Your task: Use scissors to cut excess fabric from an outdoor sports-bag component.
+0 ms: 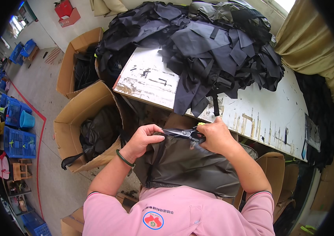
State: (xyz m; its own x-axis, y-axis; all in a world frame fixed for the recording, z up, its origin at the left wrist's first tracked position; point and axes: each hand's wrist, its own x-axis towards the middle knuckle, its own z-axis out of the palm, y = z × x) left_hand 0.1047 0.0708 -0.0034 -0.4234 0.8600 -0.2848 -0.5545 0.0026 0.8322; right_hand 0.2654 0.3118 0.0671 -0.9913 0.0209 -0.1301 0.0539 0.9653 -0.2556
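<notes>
A dark olive, slightly shiny fabric piece (194, 167) lies across my lap, with a black strap (156, 163) running down its left part. My left hand (141, 141), with a green bangle at the wrist, pinches the fabric's top left edge between thumb and fingers. In my right hand (217, 135) is a pair of black-handled scissors (179, 133), the fingers wrapped round the handles. Its blades point left along the fabric's upper edge, and the tips come close to my left fingertips. Whether the blades touch the cloth is hard to make out.
Ahead, a worn white table (151, 78) bears a large heap of black fabric pieces (214, 51). Cardboard boxes stand to the left, the nearer box (66, 122) holding dark cloth. Another open box (271, 167) is by my right elbow. Blue crates (19, 143) line the far left.
</notes>
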